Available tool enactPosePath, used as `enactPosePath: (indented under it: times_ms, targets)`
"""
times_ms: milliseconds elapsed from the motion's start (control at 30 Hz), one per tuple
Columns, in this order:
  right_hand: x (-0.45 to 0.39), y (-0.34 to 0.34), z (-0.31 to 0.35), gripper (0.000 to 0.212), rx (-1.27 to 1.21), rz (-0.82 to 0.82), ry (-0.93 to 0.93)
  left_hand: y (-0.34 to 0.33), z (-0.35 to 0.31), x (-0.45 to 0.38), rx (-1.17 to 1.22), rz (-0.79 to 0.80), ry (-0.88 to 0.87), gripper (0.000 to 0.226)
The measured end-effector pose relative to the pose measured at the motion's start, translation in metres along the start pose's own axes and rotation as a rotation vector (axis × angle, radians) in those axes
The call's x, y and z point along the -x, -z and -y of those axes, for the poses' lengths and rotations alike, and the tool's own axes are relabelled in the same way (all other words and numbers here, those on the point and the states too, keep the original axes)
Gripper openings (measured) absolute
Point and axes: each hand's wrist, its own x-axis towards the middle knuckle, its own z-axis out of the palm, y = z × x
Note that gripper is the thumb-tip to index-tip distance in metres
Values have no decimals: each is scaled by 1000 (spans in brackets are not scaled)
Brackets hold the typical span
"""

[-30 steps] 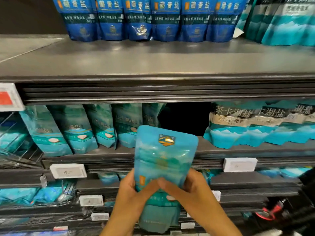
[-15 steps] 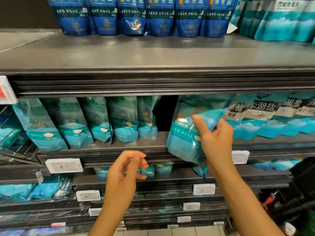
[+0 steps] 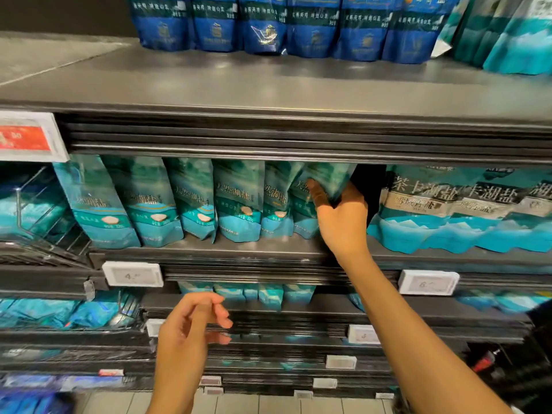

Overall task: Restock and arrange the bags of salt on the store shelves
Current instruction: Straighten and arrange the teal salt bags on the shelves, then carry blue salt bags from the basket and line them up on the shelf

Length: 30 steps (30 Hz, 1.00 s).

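Hands apart: right hand (image 3: 340, 216) reaches up gripping teal salt bag (image 3: 324, 182); left hand (image 3: 188, 333) hovers low, loosely curled, empty.

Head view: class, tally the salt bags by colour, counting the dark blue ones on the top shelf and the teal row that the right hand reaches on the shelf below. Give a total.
Dark blue bags: 6
Teal bags, including the held bag gripped by the right hand: 6
Total: 12
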Motion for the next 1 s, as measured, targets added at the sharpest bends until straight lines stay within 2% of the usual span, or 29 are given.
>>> enactPosePath:
  times_ms: [100,200,233,300,533,633,767,900,933,1000]
  targets:
    - [3,4,0,40,107,32,28,2,2,-1,6,-8,15,35]
    - [7,9,-4,25,186,116,32,4,-1,-4,2,9,6,29]
    - [8,11,-7,28,205,134,23,5,-2,-5,2,19,2,28]
    - [14,16,-12,45,244,181,10,7,-4,-7,21,35,4,27]
    - [34,23,-24,32,289,255,74,24,-11,-7,138,-31,-17,29]
    - [38,24,-24,35,301,282,49,24,-17,-13,127,-86,-62,30]
    - [50,26,-17,27,255,231,57,27,-32,-24,125,-79,-104,38]
    - [78,32,-7,34,145,-36,226,36,-38,-21,68,-64,-166,43]
    - [87,33,-4,28,77,-55,270,38,-38,-19,68,-65,-177,42]
    - [107,36,-1,13,-58,37,307,44,-37,-12,79,-72,-185,36]
